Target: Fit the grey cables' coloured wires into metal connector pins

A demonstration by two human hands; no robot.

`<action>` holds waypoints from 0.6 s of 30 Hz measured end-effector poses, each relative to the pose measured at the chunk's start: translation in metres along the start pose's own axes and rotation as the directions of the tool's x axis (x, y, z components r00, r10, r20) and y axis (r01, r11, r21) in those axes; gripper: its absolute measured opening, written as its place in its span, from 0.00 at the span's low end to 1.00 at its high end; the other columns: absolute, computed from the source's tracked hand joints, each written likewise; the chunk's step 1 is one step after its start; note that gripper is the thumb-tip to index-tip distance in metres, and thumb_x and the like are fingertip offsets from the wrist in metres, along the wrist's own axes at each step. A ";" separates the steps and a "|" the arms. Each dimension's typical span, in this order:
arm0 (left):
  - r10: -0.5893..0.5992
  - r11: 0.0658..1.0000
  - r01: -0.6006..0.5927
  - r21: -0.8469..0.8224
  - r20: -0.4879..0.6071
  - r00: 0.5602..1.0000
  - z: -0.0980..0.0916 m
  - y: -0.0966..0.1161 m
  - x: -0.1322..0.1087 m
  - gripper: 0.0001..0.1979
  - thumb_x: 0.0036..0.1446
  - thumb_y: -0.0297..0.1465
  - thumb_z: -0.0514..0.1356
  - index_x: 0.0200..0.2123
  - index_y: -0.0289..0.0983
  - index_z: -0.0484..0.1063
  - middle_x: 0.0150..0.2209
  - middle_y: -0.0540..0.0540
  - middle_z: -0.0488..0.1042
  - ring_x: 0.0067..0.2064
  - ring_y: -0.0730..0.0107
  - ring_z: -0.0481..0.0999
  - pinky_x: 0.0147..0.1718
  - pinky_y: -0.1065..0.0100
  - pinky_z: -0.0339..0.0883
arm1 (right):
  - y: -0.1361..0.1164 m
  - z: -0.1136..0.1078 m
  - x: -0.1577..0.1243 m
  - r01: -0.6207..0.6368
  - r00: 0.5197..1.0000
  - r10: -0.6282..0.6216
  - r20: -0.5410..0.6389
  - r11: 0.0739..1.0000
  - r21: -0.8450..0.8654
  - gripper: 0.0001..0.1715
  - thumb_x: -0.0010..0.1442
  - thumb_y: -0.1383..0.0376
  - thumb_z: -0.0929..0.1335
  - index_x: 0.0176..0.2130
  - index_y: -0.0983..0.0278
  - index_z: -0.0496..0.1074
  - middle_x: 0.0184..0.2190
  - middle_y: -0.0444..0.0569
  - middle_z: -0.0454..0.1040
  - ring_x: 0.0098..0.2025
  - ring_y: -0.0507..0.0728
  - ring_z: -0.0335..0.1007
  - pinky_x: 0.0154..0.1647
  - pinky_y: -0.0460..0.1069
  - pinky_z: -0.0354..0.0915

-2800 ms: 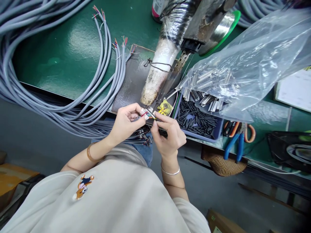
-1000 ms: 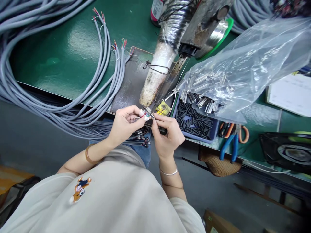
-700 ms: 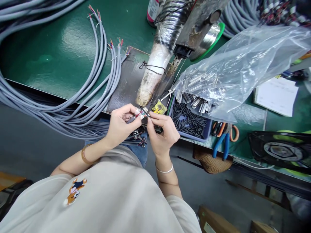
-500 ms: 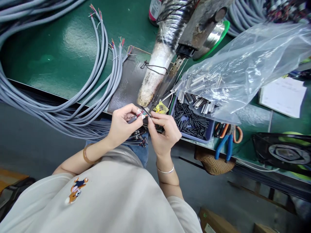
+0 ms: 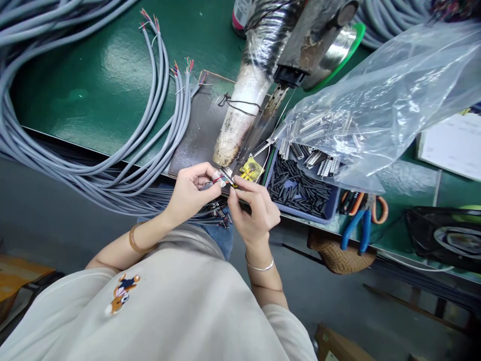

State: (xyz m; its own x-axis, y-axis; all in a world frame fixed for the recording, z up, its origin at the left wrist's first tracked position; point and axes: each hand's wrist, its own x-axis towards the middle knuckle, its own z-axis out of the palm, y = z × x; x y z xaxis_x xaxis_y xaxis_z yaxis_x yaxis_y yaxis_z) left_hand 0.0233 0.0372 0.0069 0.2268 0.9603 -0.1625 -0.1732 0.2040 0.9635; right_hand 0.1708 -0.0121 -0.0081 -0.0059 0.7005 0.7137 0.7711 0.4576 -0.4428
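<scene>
My left hand (image 5: 193,193) is closed, thumb and fingers pinching a grey cable end with thin coloured wires and a small metal pin connector (image 5: 226,175). The connector lies just below the tip of a mounted soldering iron (image 5: 276,100). My right hand (image 5: 256,203) is closed too, its thumb and forefinger pinching a thin wire at the connector's right end; the fingertips partly hide it. A yellow sponge-like piece (image 5: 251,169) lies right beside my right fingers. The white end of a wrapped duct (image 5: 236,123) hangs over the work.
Grey cables (image 5: 150,145) with stripped ends curve over the table's left side. At right are a blue tray (image 5: 328,213) of black sleeves, a clear bag (image 5: 379,110) of connectors, blue-handled pliers (image 5: 356,228) and a green-rimmed solder spool (image 5: 338,55). A dark board (image 5: 195,123) lies under the duct.
The view has shifted slightly, so the bench appears farther right. My right fingertips have moved a little down, and more of the connector shows. My left hand keeps its grip.
</scene>
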 end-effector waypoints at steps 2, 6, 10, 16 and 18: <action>-0.040 0.998 0.040 -0.050 0.013 0.999 0.000 0.001 0.000 0.11 0.44 0.27 0.71 0.25 0.34 0.70 0.25 0.51 0.74 0.24 0.82 0.69 0.22 0.79 0.62 | 0.004 -0.003 -0.005 -0.006 1.000 0.007 -0.019 0.999 0.034 0.12 0.59 0.73 0.72 0.40 0.59 0.70 0.43 0.49 0.84 0.41 0.55 0.84 0.40 0.48 0.79; -0.222 0.948 0.255 -0.193 0.177 0.959 -0.002 0.007 -0.002 0.14 0.44 0.32 0.73 0.26 0.34 0.70 0.24 0.50 0.77 0.15 0.87 0.58 0.13 0.78 0.49 | 0.014 -0.007 -0.016 0.008 0.999 0.000 -0.045 0.984 0.179 0.10 0.61 0.71 0.70 0.40 0.58 0.68 0.48 0.51 0.83 0.40 0.56 0.84 0.34 0.49 0.79; -0.323 0.882 0.423 -0.208 0.387 0.863 -0.006 0.012 -0.005 0.14 0.48 0.34 0.71 0.28 0.35 0.68 0.26 0.47 0.79 0.13 0.86 0.59 0.11 0.78 0.44 | 0.013 -0.008 -0.022 -0.064 0.997 0.056 0.044 0.977 0.203 0.08 0.62 0.70 0.70 0.40 0.59 0.67 0.44 0.50 0.84 0.40 0.56 0.83 0.34 0.49 0.77; -0.225 0.913 0.316 -0.258 0.326 0.918 -0.008 0.012 -0.013 0.11 0.49 0.29 0.68 0.35 0.35 0.71 0.22 0.53 0.74 0.15 0.83 0.64 0.14 0.78 0.54 | -0.004 -0.013 -0.017 -0.444 0.896 0.434 0.096 0.857 0.263 0.07 0.64 0.64 0.70 0.36 0.60 0.67 0.25 0.37 0.70 0.22 0.47 0.66 0.22 0.44 0.63; -0.198 0.918 0.292 -0.269 0.328 0.924 -0.009 0.011 -0.014 0.10 0.48 0.28 0.68 0.34 0.35 0.71 0.24 0.52 0.75 0.16 0.84 0.64 0.14 0.78 0.55 | -0.009 -0.015 -0.013 -0.543 0.839 0.524 0.147 0.785 0.298 0.09 0.65 0.61 0.70 0.34 0.60 0.66 0.23 0.36 0.66 0.19 0.46 0.61 0.19 0.43 0.58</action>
State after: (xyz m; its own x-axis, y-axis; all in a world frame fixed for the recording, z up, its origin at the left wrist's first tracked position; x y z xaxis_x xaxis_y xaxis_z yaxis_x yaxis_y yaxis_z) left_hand 0.0099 0.0275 0.0178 0.5581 0.7844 -0.2709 -0.3510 0.5189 0.7795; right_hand 0.1734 -0.0332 -0.0054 0.3053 0.9081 0.2865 0.4191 0.1420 -0.8968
